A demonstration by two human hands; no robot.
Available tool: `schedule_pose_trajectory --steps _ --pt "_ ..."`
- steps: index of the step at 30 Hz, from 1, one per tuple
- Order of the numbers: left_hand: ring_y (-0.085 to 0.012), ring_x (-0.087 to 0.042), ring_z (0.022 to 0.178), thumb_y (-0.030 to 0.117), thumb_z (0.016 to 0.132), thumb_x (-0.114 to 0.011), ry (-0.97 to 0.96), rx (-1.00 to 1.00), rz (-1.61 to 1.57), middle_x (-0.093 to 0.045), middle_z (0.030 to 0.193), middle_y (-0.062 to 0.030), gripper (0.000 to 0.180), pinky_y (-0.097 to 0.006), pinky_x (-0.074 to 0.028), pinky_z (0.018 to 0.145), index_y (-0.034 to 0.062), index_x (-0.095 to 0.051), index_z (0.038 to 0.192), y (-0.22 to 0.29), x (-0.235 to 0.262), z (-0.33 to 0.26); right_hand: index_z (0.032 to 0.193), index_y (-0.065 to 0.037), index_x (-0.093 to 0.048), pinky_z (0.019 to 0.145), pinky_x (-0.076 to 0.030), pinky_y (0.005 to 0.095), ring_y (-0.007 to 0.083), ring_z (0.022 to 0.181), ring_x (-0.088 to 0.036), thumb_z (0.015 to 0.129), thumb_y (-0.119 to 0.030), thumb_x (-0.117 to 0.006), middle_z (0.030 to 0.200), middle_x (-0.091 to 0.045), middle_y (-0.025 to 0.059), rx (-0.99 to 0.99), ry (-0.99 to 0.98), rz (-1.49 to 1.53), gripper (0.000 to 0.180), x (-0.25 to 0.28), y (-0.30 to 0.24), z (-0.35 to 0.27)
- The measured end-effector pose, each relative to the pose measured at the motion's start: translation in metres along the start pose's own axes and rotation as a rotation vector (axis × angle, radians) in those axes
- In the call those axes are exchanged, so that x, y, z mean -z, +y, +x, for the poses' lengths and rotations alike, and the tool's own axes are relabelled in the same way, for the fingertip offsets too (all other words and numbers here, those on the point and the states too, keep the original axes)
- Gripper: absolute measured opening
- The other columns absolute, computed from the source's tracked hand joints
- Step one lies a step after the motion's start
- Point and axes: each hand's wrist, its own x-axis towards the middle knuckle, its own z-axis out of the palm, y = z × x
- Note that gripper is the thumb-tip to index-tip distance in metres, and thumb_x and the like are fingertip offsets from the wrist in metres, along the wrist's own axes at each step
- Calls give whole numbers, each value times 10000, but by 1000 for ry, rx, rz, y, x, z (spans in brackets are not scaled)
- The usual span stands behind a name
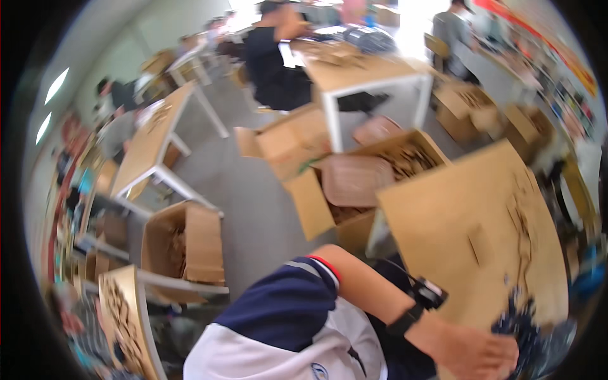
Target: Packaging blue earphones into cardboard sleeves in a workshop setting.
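Observation:
My left hand [472, 349] reaches over the near right part of a tan table [437, 247], with a black strap and a small dark device on its wrist. Its fingers look curled together, and what they hold, if anything, is hidden. Right beside the fingertips lies a heap of dark blue, shiny material [522, 332], blurred; I cannot tell whether they touch. Farther up the same table are flat brown cardboard-like pieces [522, 221], some strung out in a line. My right hand is out of view.
Beyond the table stands an open cardboard box [310, 206] with brown pieces and a pinkish plastic tub [358, 180]. Another carton [202, 244] is at the left. White-legged tables [373, 76] and seated people [272, 63] fill the room behind.

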Motion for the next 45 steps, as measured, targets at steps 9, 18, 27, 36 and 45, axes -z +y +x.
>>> schedule_pose_trajectory --steps 9,18,27,36,45 --pt "-432 -559 1046 114 872 -663 -494 477 -967 -548 1226 -252 610 -426 -481 808 -16 -322 1361 -36 75 3 1089 -12 -616 463 -349 229 109 527 -485 923 -165 -545 709 -616 62 -288 -150 2055 236 50 42 39" --pt "-301 -642 743 102 845 -571 -362 757 -660 -639 766 -153 128 -385 -494 647 -13 -627 836 -36 63 31 992 -10 -707 564 -485 311 239 625 -617 933 -177 -622 813 -704 140 37 386 1473 197 26 48 33" --pt "-226 -677 709 63 944 -548 -276 922 -949 -668 810 -130 101 -320 -498 588 -8 -566 1013 -18 35 32 1217 36 -572 726 -501 300 197 807 -608 965 -96 -516 986 -651 144 -130 234 1716 290 11 58 31" --pt "-171 -716 755 30 923 -601 118 816 -559 -719 953 -119 202 -270 -578 655 -13 -665 1109 1 21 4 1007 94 -606 500 -437 223 97 583 -546 909 -9 -610 772 -646 166 -477 389 2345 142 60 19 44" --pt "-162 -702 662 150 1001 -508 1 1445 -1368 -697 872 -119 265 -241 -554 580 -54 -670 1042 27 11 -14 942 -22 -672 701 -501 322 262 796 -645 652 -69 -778 843 -668 99 3 115 1890 312 5 27 28"
